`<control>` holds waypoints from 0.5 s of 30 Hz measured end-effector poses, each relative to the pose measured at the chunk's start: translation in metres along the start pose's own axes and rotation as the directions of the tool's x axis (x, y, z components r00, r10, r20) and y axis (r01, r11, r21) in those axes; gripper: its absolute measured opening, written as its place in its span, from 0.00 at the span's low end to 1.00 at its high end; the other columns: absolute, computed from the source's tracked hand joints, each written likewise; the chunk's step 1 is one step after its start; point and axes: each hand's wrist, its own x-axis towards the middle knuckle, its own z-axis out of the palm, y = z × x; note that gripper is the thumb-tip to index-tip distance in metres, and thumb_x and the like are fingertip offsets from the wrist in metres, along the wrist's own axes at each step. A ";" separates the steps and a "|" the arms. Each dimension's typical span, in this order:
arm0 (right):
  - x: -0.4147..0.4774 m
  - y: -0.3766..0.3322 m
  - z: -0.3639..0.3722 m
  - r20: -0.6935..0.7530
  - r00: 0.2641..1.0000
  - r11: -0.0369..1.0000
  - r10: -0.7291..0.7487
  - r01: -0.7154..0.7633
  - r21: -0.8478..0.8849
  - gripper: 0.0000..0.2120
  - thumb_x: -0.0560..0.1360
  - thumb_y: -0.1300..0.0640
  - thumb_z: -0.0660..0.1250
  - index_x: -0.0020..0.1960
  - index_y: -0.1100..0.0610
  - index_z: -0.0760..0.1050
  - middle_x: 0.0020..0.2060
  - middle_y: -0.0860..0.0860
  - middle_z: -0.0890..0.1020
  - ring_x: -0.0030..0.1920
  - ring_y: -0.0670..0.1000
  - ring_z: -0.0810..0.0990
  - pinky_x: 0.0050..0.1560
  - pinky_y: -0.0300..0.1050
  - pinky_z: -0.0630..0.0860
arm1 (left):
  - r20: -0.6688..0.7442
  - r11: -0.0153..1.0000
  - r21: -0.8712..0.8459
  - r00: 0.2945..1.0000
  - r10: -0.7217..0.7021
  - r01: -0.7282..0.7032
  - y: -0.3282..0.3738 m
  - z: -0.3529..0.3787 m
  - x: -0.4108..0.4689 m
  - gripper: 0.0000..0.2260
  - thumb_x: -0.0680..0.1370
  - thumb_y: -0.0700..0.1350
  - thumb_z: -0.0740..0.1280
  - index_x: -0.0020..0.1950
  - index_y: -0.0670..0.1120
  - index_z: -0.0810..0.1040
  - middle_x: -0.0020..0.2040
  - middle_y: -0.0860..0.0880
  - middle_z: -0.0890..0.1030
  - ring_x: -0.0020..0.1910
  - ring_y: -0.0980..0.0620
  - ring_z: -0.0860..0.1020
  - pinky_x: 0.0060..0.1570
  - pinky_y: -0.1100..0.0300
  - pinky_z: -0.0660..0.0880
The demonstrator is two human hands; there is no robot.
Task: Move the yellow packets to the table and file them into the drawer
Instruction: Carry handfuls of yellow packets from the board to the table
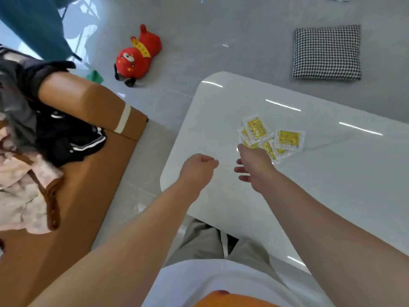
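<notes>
Several yellow packets in clear wrappers lie in a loose overlapping pile on the glossy white table. My right hand hovers just in front of the pile, fingers spread and empty, its edge touching or almost touching the nearest packet. Over the table's left edge, my left hand is curled into a loose fist with nothing in it. No drawer shows in this view.
A brown sofa with a heap of clothes stands to the left. On the grey floor lie a red plush toy and a black-and-white checked cushion. A teal curtain hangs at the top left.
</notes>
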 end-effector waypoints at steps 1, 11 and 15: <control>-0.016 0.001 0.014 0.030 0.999 1.000 -0.015 0.016 -0.025 0.18 0.80 0.48 0.61 0.64 0.59 0.73 0.50 0.52 0.79 0.41 0.52 0.82 0.42 0.48 0.76 | -0.011 0.999 -0.034 1.000 -0.010 0.009 -0.009 -0.015 -0.014 0.04 0.79 0.48 0.69 0.50 0.50 0.80 0.53 0.52 0.82 0.55 0.48 0.81 0.50 0.56 0.75; -0.167 0.037 0.138 0.207 0.951 0.916 -0.230 0.284 -0.283 0.19 0.81 0.46 0.60 0.65 0.57 0.72 0.56 0.53 0.79 0.46 0.53 0.83 0.42 0.47 0.76 | -0.182 0.916 -0.399 0.983 -0.032 -0.044 -0.120 -0.161 -0.136 0.03 0.79 0.47 0.69 0.50 0.49 0.79 0.46 0.48 0.80 0.44 0.51 0.78 0.37 0.61 0.72; -0.230 0.076 0.202 0.279 0.929 0.854 -0.243 0.341 -0.393 0.17 0.82 0.46 0.60 0.64 0.57 0.72 0.55 0.54 0.80 0.48 0.53 0.83 0.50 0.52 0.79 | -0.251 0.862 -0.501 0.966 -0.062 -0.075 -0.196 -0.213 -0.189 0.08 0.80 0.43 0.67 0.41 0.50 0.75 0.44 0.47 0.79 0.44 0.49 0.77 0.38 0.60 0.70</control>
